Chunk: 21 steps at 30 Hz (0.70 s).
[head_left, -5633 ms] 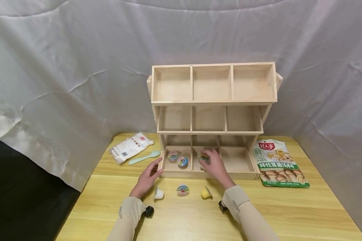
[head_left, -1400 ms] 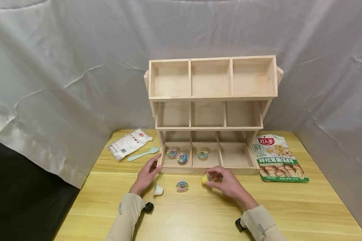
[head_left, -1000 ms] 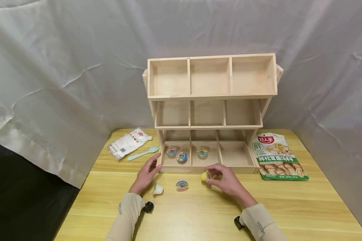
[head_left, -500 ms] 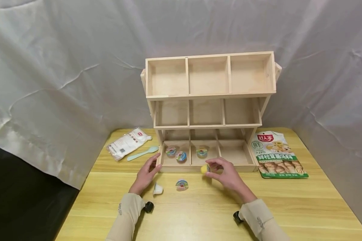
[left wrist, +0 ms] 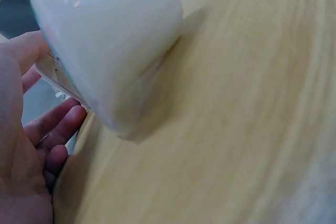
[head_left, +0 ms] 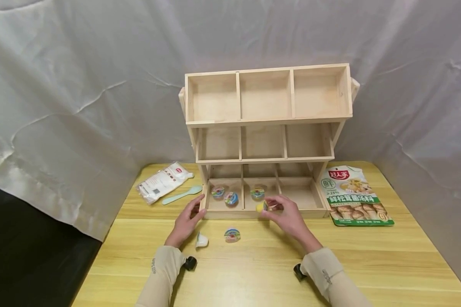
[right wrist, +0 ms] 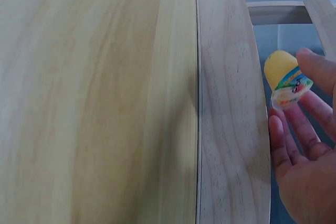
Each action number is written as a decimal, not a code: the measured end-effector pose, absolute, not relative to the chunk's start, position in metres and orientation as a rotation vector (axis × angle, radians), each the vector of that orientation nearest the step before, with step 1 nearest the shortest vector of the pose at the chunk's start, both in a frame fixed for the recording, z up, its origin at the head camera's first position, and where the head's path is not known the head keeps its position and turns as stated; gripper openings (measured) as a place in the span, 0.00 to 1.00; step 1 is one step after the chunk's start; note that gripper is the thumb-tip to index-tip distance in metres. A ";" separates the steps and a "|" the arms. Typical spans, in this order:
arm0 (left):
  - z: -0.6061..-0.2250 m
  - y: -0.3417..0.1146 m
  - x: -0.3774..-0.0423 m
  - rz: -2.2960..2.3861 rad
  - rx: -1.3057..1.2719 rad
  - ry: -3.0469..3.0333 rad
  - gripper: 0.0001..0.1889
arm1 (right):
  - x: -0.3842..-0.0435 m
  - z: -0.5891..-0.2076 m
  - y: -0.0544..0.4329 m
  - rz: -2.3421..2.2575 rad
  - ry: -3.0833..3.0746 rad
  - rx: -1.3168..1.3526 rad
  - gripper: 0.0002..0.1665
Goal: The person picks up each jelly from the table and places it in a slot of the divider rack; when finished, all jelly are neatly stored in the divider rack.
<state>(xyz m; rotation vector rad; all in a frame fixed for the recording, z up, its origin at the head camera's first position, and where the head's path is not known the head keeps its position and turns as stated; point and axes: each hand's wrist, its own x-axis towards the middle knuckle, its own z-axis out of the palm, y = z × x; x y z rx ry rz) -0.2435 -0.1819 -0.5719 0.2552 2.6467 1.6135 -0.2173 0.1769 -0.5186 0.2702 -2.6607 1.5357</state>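
Observation:
My right hand [head_left: 288, 216] pinches a yellow jelly cup [head_left: 261, 207] between thumb and fingers, over the front edge of the wooden shelf rack's [head_left: 269, 120] bottom tier. In the right wrist view the yellow cup shows its printed lid. My left hand [head_left: 184, 225] rests with relaxed fingers against the front left corner of that tier. Near its wrist a white jelly cup [head_left: 202, 241] lies on its side, large in the left wrist view. Another jelly cup [head_left: 232, 235] lies lid up on the table. Two cups [head_left: 231, 198] sit in the bottom left compartment and one [head_left: 258, 192] in the bottom middle.
Left of the rack lie a white plastic packet [head_left: 165, 183] and a pale green spoon [head_left: 182, 195]. A green and white food pouch [head_left: 357, 196] lies to the right. Grey cloth [head_left: 100, 85] hangs behind and at both sides of the wooden table [head_left: 369, 264].
The right hand let go of a cup in the bottom middle compartment, then took the yellow cup from the table and lifted it toward the rack. The left hand stayed at the corner.

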 end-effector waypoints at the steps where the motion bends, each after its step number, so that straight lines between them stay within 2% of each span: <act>1: -0.572 -0.182 -0.243 1.613 0.258 2.647 0.30 | -0.218 -0.519 0.176 1.535 -2.657 0.263 0.30; 15: -0.574 -0.183 -0.244 1.641 0.261 2.637 0.30 | -0.233 -0.520 0.167 1.506 -2.652 0.231 0.27; 21: -0.574 -0.183 -0.245 1.642 0.261 2.633 0.30 | -0.239 -0.520 0.163 1.514 -2.669 0.192 0.29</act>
